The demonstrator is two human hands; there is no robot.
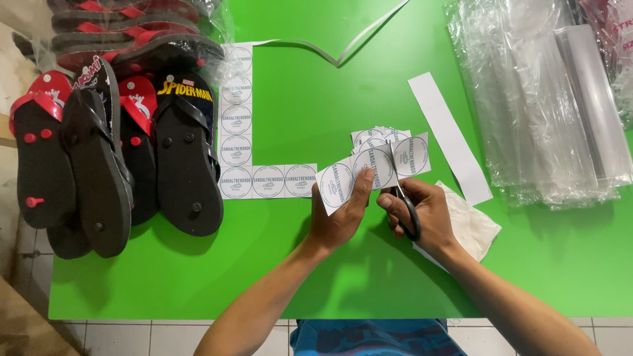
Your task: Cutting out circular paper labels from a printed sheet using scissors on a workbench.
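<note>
the label strip (pixel 369 173), pinched in the left hand (pixel 337 221), is best cut between circles by scissors (pixel 403 198) gripped closed-fisted in the right hand (pixel 422 214) at three o'clock.

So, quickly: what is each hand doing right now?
Left hand: closed, pinching a strip of round labels.
Right hand: closed on black-handled scissors.

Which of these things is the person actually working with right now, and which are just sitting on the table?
In use:
left hand holding the strip of round labels
right hand working the scissors
pile of cut labels

Lying about:
L-shaped label sheet
black flip-flops
clear plastic bags
blank white strip
</note>
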